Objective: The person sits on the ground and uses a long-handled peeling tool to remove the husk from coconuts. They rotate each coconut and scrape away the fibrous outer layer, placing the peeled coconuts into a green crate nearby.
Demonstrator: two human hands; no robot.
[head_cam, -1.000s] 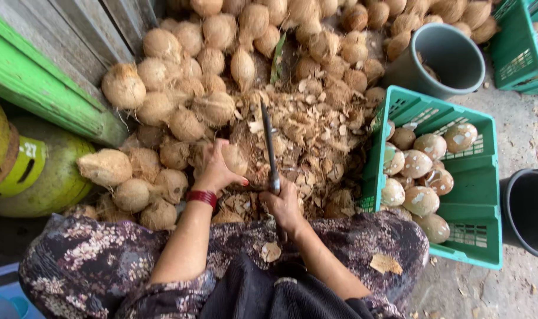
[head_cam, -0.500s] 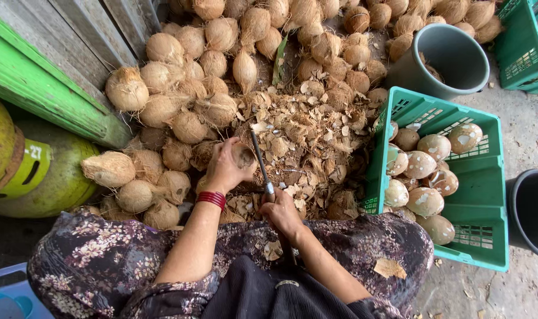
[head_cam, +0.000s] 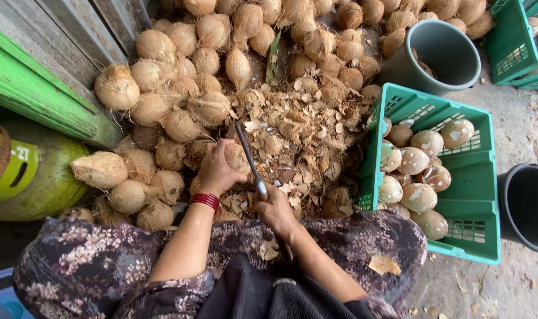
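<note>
Nine or so peeled coconuts (head_cam: 419,177) sit in the green crate (head_cam: 481,195), dozens of husked ones (head_cam: 162,106) wait left of it, while the left hand (head_cam: 219,171) grips a coconut (head_cam: 236,156) and the right hand (head_cam: 275,210) clenches the blade (head_cam: 248,156) against it.

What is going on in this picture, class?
A seated person holds a coconut in the left hand and a long knife in the right hand, its blade laid against the coconut. Shell chips lie piled in front, with husked brown coconuts heaped beyond. A green crate on the right holds peeled coconuts. A grey bucket stands behind it.
</note>
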